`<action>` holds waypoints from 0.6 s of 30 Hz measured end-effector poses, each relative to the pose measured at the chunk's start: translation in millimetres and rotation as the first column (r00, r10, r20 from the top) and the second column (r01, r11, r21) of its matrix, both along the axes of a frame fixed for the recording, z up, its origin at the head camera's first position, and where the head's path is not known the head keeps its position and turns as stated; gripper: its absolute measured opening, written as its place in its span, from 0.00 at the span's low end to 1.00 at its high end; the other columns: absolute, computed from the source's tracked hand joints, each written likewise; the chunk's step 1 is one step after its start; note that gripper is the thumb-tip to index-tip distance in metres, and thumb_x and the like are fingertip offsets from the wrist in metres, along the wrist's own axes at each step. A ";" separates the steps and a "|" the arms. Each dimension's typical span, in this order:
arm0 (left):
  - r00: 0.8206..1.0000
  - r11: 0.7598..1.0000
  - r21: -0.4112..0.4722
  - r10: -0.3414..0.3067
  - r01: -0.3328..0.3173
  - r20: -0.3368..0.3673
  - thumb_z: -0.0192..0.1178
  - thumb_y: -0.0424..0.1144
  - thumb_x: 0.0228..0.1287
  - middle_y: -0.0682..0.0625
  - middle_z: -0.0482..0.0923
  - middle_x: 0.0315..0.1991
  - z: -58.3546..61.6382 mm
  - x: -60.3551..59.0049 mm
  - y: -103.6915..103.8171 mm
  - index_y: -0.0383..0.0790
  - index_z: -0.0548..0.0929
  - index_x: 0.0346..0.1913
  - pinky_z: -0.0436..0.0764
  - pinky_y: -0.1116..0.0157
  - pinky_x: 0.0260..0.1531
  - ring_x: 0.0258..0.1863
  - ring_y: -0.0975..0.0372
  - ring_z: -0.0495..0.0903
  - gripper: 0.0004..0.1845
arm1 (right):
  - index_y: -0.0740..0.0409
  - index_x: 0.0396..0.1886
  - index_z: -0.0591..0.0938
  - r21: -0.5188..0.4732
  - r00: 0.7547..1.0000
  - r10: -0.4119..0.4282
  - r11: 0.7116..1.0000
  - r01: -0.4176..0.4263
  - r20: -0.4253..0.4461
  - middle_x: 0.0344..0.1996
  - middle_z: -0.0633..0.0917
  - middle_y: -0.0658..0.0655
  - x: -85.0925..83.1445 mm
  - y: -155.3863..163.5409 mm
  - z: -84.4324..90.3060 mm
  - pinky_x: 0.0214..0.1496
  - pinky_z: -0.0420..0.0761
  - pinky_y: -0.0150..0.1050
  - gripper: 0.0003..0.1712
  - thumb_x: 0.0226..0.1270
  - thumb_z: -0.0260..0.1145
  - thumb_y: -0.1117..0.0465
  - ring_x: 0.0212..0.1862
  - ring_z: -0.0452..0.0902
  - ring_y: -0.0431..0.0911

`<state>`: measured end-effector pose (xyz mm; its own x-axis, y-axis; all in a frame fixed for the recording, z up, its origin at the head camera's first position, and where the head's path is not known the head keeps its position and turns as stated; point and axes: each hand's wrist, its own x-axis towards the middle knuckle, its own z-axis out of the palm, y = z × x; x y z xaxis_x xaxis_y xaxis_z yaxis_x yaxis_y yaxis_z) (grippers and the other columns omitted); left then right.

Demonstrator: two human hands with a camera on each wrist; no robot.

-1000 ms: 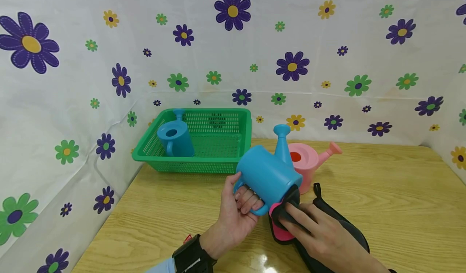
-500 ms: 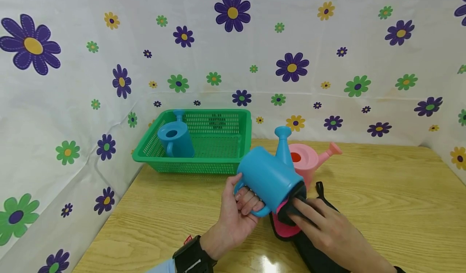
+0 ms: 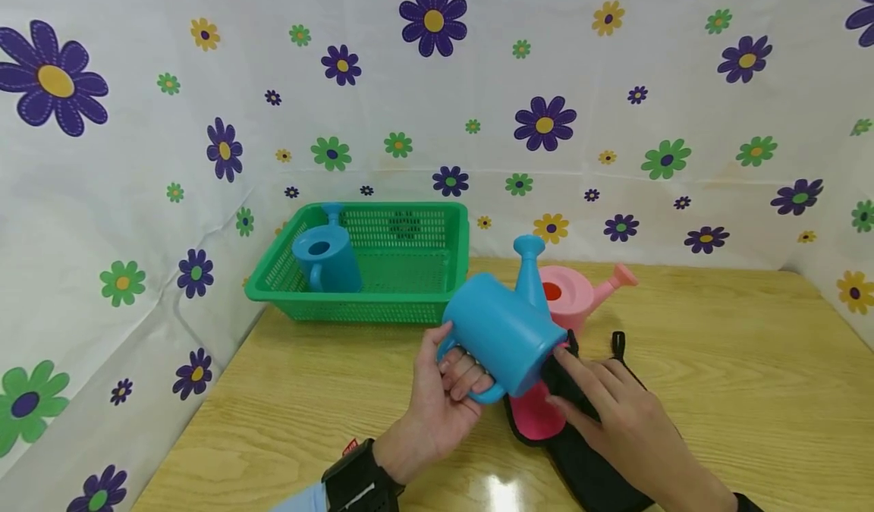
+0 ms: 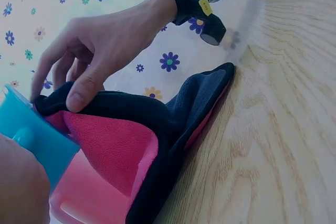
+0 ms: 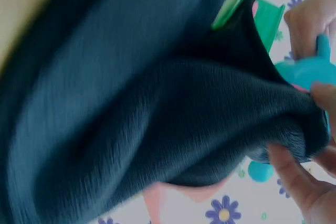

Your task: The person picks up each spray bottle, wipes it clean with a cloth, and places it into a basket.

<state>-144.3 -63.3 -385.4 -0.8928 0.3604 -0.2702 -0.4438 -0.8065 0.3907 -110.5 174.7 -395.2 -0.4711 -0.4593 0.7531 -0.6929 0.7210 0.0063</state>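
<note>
Blue watering can (image 3: 501, 334) hangs tilted above the counter (image 3: 287, 421), spout up and base turned toward the right hand (image 3: 624, 417). The fingers of the left hand (image 3: 444, 394) are wrapped round its handle, thumb up along its side. The can has hardly shifted since half a second ago; the change is at its base. Then, a black-and-pink cloth (image 3: 594, 463) was bunched up there beneath the right fingers; now it lies more spread, its pink side more exposed, and the right thumb shows apart from the other fingers. From the left wrist I can see the right fingers and thumb pinching the cloth's black edge against the can, the rest of it draping down to the counter.

Just beyond the blue can, ahead of the right fingers, stands a pink watering can (image 3: 575, 299). Farther off, ahead and left of the left fingers, a green basket (image 3: 369, 298) sits near the counter's back edge, by the flowered backdrop (image 3: 382, 11). Wood stretches wide to the right of the right fingers, less so left of the left ones. I count three watering cans, two blue and one pink, the second blue can (image 3: 337, 265) upright in the one basket, and one cloth.
</note>
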 end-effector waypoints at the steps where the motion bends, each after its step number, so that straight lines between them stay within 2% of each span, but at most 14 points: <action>1: 1.000 1.000 -0.002 0.000 0.000 0.000 0.51 0.54 0.74 0.60 0.54 0.11 0.0 -0.1 0.1 0.51 0.57 0.14 0.60 0.72 0.24 0.11 0.69 0.56 0.29 | 0.60 0.60 0.83 -0.004 1.000 0.016 1.000 -0.016 0.000 0.38 0.88 0.52 0.9 -2.3 -0.8 0.38 0.87 0.40 0.36 0.81 0.43 0.37 0.39 0.81 0.43; 4: 1.000 1.000 -0.007 -0.003 0.003 -0.006 0.51 0.54 0.74 0.60 0.54 0.11 -0.5 -0.5 0.6 0.51 0.57 0.15 0.60 0.72 0.25 0.11 0.69 0.56 0.29 | 0.58 0.51 0.88 -0.018 0.997 0.078 0.997 -0.078 -0.004 0.41 0.89 0.53 2.3 -7.1 -2.3 0.44 0.87 0.41 0.31 0.82 0.45 0.42 0.43 0.83 0.46; 8: 1.000 1.000 -0.009 -0.005 0.005 -0.010 0.51 0.54 0.74 0.60 0.54 0.11 -1.6 -0.7 1.3 0.51 0.56 0.15 0.60 0.72 0.24 0.11 0.69 0.56 0.29 | 0.57 0.47 0.89 -0.002 0.988 0.149 0.989 -0.149 -0.047 0.42 0.89 0.53 4.0 -10.6 -2.5 0.48 0.87 0.39 0.28 0.84 0.46 0.47 0.45 0.83 0.47; 12: 1.000 1.000 -0.010 -0.012 0.012 -0.006 0.50 0.54 0.74 0.60 0.53 0.11 -2.4 0.0 1.5 0.51 0.56 0.15 0.60 0.72 0.25 0.11 0.68 0.56 0.29 | 0.57 0.50 0.88 0.047 0.977 0.202 0.979 -0.199 -0.063 0.42 0.90 0.51 7.7 -14.0 -2.4 0.46 0.88 0.40 0.27 0.84 0.46 0.48 0.43 0.83 0.46; 18: 1.000 1.000 -0.019 -0.014 0.014 -0.008 0.50 0.54 0.74 0.60 0.53 0.11 -2.2 -0.3 1.0 0.51 0.56 0.15 0.60 0.72 0.25 0.11 0.68 0.56 0.29 | 0.56 0.50 0.87 0.109 0.978 0.204 0.974 -0.197 -0.051 0.42 0.90 0.51 8.8 -17.4 -0.7 0.43 0.88 0.43 0.27 0.85 0.43 0.50 0.42 0.84 0.45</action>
